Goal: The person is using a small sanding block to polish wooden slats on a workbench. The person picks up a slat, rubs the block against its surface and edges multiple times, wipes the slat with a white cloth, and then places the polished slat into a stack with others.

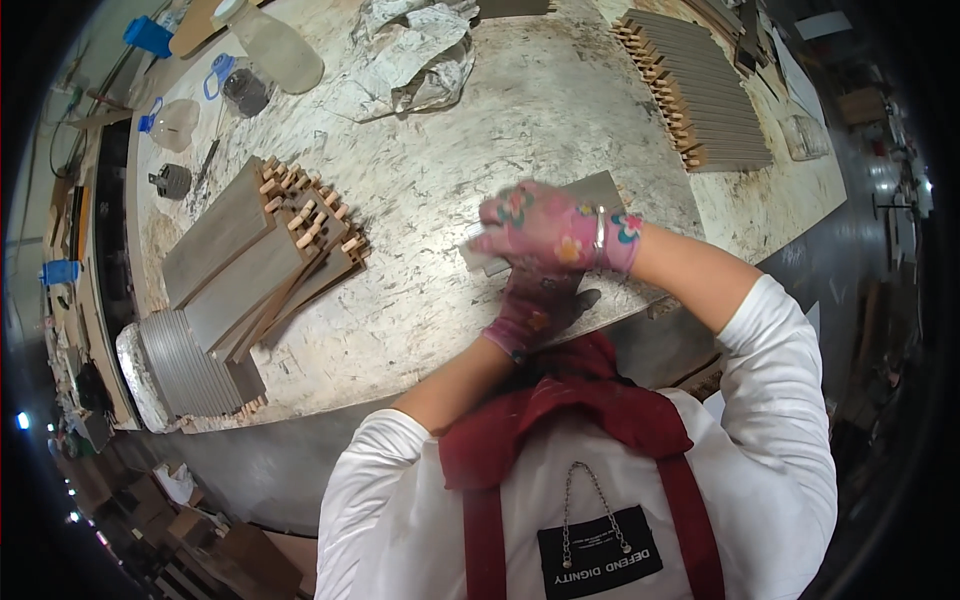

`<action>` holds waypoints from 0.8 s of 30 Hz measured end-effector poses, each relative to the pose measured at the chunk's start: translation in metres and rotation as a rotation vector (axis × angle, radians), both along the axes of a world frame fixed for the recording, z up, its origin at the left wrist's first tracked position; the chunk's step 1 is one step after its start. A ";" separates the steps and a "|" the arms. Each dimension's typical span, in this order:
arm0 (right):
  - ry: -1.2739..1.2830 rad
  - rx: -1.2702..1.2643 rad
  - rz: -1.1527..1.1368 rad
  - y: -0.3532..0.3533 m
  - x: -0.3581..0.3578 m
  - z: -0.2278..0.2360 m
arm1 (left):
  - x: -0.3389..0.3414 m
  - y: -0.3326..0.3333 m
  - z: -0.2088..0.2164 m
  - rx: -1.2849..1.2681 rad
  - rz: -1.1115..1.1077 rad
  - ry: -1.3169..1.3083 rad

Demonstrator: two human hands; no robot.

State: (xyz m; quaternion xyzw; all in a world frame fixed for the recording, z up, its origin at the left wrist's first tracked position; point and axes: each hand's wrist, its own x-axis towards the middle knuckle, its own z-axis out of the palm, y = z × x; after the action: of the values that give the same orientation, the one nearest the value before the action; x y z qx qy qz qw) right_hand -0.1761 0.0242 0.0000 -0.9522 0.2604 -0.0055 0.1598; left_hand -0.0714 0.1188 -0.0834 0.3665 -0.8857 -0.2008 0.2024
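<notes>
My right hand (545, 228), in a pink floral glove, crosses over my left hand near the table's front edge. Its fingers point left and are smeared by motion, so what they hold, if anything, is unclear. Beneath it is my left hand (540, 305), in a darker patterned glove, its fingers mostly hidden and a dark fingertip showing at the right. A flat grey board (598, 192) lies under my hands, its far right corner sticking out past the right wrist. A small pale grey edge (488, 262) shows by my right fingertips; I cannot make out its kind.
Grey boards with wooden dowels (225, 245) are piled at left, beside a stack of thin boards (190, 360). A long row of dowelled boards (700, 95) lies at far right. Crumpled paper (410, 60), a large cloudy bottle (275, 50) and smaller bottles (245, 90) stand farther back.
</notes>
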 end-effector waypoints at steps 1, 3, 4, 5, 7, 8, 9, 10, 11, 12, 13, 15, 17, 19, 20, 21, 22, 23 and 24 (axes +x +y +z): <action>0.004 -0.034 -0.063 -0.010 0.002 0.001 | -0.001 -0.004 -0.002 -0.005 -0.017 0.010; 0.022 -0.146 -0.238 -0.029 0.004 -0.002 | -0.001 -0.011 0.003 -0.048 -0.053 0.051; -0.016 -0.166 -0.331 -0.033 -0.002 0.000 | 0.000 -0.013 0.006 -0.076 -0.069 0.077; -0.147 -0.022 -0.457 -0.036 -0.013 -0.007 | 0.003 -0.018 0.010 -0.106 -0.088 0.097; -0.332 0.196 -0.710 -0.024 -0.036 0.022 | 0.014 -0.029 0.024 -0.125 -0.034 0.063; -0.410 0.132 -0.736 -0.017 -0.058 0.023 | 0.025 -0.031 0.034 -0.140 0.033 0.033; -0.484 0.067 -0.765 -0.008 -0.081 0.021 | 0.036 -0.036 0.037 -0.152 0.096 0.006; -0.549 0.107 -0.875 0.001 -0.101 0.019 | 0.047 -0.044 0.036 -0.089 0.117 -0.041; -0.668 0.126 -0.945 0.009 -0.122 0.009 | 0.059 -0.053 0.036 -0.029 0.147 -0.091; -0.795 0.238 -1.037 0.018 -0.141 0.003 | 0.065 -0.062 0.044 0.041 0.077 -0.104; -0.931 0.356 -1.110 0.023 -0.155 0.001 | 0.073 -0.071 0.057 0.105 0.019 -0.126; -0.989 0.340 -1.230 0.038 -0.170 0.004 | 0.076 -0.091 0.084 0.318 -0.021 -0.061; -1.003 0.328 -1.329 0.054 -0.180 0.001 | 0.063 -0.119 0.115 0.571 0.056 -0.330; -1.000 0.464 -1.366 0.055 -0.169 -0.003 | 0.077 -0.132 0.085 0.235 0.007 -0.217; -0.961 0.415 -1.313 0.050 -0.165 -0.009 | 0.071 -0.134 0.078 0.082 0.017 -0.171; -0.922 0.369 -1.260 0.044 -0.158 -0.014 | 0.063 -0.133 0.075 -0.070 0.027 -0.127; -0.844 0.380 -1.281 0.036 -0.152 -0.013 | 0.053 -0.129 0.072 -0.070 0.046 -0.188; -0.839 0.387 -1.270 0.026 -0.144 -0.015 | 0.053 -0.124 0.054 -0.176 0.058 -0.169; -0.834 0.387 -1.269 0.017 -0.140 -0.016 | 0.049 -0.119 0.046 -0.185 0.081 -0.183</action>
State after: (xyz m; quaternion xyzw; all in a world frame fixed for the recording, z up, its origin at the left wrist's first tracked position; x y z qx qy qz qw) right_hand -0.3157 0.0409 -0.0163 -0.4959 0.6695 -0.4076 0.3737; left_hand -0.0222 -0.0005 -0.0373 0.3984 -0.8997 -0.0755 0.1616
